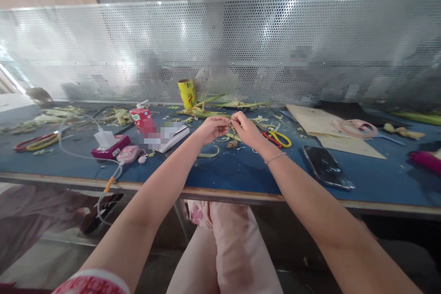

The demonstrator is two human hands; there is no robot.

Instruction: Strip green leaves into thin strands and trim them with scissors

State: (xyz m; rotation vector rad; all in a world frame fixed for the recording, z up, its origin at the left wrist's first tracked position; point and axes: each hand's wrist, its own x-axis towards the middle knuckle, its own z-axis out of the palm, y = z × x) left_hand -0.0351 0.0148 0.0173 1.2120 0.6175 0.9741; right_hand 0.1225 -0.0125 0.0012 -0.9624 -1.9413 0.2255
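Over the middle of the blue table, my left hand (pixel 214 129) and my right hand (pixel 244 127) meet fingertip to fingertip. Both are closed in a pinch on a small, thin plant strand, mostly covered by the fingers. A small brownish tuft (pixel 232 144) shows just below them; whether it hangs from the strand or lies on the table, I cannot tell. Yellow-and-red-handled scissors (pixel 281 138) lie partly behind my right wrist. Husk strips and green scraps (pixel 201 112) are scattered beyond my hands, and a curled pale strip (pixel 209 153) rests below the left one.
A yellow can (pixel 187 93) stands by the perforated metal screen (pixel 193 32). To the left are a red drink carton (pixel 143 120), a purple power block (pixel 110 148) with cables, and more scissors (pixel 36 142). A phone (pixel 327 166) and beige sheets (pixel 310 121) lie right.
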